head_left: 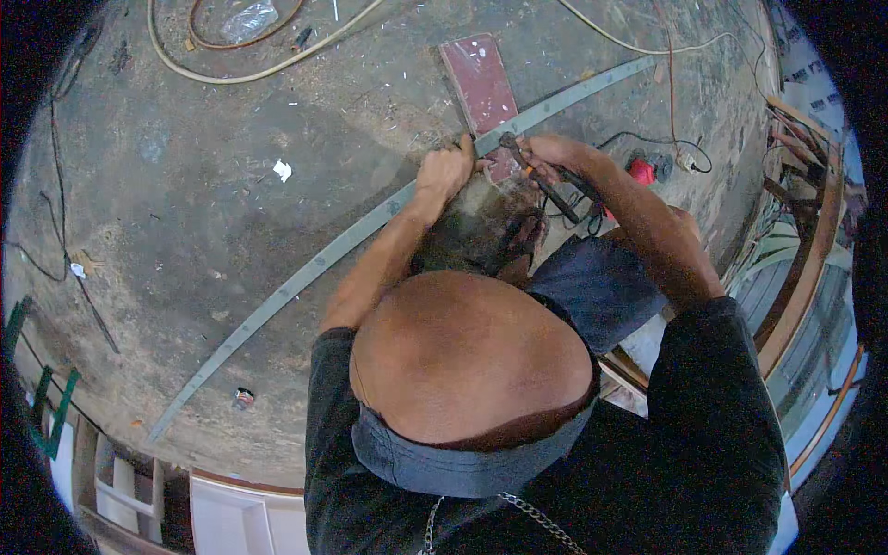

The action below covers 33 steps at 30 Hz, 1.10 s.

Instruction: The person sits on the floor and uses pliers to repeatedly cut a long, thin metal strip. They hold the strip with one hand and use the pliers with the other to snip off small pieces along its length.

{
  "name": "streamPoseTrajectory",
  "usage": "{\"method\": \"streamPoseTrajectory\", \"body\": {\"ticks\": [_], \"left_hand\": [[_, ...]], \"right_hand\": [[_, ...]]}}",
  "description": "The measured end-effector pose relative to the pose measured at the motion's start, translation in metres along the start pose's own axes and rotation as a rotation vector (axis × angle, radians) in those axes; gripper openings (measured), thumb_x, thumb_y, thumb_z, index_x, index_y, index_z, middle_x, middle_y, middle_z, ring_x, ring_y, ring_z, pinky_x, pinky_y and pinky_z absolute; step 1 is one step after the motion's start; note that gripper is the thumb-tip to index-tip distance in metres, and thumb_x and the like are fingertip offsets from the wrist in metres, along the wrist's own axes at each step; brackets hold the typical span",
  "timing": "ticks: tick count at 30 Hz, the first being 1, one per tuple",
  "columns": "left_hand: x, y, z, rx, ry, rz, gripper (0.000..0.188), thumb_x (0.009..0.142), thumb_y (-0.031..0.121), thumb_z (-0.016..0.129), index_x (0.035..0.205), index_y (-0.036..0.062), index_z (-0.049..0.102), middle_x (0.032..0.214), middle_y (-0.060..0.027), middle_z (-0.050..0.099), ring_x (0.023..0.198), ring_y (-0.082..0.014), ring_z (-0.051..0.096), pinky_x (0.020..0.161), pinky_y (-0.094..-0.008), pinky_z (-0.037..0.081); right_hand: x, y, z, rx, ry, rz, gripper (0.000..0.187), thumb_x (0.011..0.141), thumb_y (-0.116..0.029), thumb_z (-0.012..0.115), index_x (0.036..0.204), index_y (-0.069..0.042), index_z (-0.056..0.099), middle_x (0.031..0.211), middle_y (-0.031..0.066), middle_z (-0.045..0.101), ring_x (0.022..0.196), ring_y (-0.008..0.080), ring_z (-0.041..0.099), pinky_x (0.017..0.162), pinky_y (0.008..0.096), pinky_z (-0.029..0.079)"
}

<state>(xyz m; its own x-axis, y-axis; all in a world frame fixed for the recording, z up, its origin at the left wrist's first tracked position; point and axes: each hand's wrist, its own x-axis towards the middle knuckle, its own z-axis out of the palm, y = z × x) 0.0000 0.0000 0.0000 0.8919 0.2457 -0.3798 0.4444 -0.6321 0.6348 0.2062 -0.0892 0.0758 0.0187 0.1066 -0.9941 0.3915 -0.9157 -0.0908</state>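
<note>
In the head view, your right grip (548, 159) is closed around a dark hammer (559, 201), its head at the near edge of the strip (319, 262). Your left grip (446, 172) is curled against the strip; how tightly, you can't quite tell from here. Long, flat, grey-green and spotted, the strip crosses the reddish board (478, 81) between your grips, its ends reaching well beyond both.

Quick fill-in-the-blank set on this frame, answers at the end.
1. The hammer is in the person's ____ hand.
2. The long grey-green strip crosses over a board coloured ____.
3. The small scrap on the floor, left of the strip, is coloured ____.

Missing words: right; dark red; white.
</note>
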Motion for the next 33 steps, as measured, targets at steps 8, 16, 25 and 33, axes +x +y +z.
{"method": "streamPoseTrajectory", "body": {"ticks": [8,16,25,33], "left_hand": [[0.006,-0.002,-0.001,0.036,-0.02,0.023,0.048,0.092,0.047,0.048,0.093,-0.0014,0.049,0.071,-0.0209,0.067,0.068,-0.0336,0.069,0.058,-0.0437,0.055],[0.004,0.002,-0.008,0.06,0.042,0.047,0.044,0.091,0.043,0.051,0.093,-0.0007,0.05,0.069,-0.0181,0.067,0.065,-0.0322,0.069,0.056,-0.0418,0.055],[0.002,-0.003,0.003,0.097,0.1,0.029,0.049,0.091,0.05,0.048,0.098,0.0015,0.048,0.068,-0.0165,0.067,0.065,-0.0325,0.068,0.054,-0.0405,0.055],[0.0,-0.003,0.009,0.08,0.129,0.064,0.036,0.093,0.037,0.048,0.1,0.0014,0.048,0.071,-0.0172,0.067,0.065,-0.0312,0.068,0.054,-0.0405,0.054]], "right_hand": [[-0.008,-0.005,0.071,-0.41,0.683,-0.34,0.047,0.097,-0.034,0.035,0.087,0.006,0.058,0.079,0.0304,0.06,0.078,0.0488,0.059,0.073,0.0546,0.047],[0.003,0.001,0.095,-0.105,0.868,-0.167,0.042,0.097,-0.033,0.04,0.081,0.002,0.058,0.076,0.0273,0.06,0.077,0.0444,0.061,0.072,0.0535,0.046],[-0.015,-0.001,0.005,0.454,0.037,-0.02,0.041,0.101,-0.033,0.035,0.077,-0.006,0.054,0.065,0.0073,0.057,0.048,0.0197,0.054,0.047,0.0322,0.047],[0.019,0.031,0.0,0.733,-0.134,-0.173,0.025,0.097,-0.025,0.044,0.088,-0.004,0.053,0.077,0.0044,0.06,0.06,0.0134,0.059,0.052,0.0232,0.049]]}}
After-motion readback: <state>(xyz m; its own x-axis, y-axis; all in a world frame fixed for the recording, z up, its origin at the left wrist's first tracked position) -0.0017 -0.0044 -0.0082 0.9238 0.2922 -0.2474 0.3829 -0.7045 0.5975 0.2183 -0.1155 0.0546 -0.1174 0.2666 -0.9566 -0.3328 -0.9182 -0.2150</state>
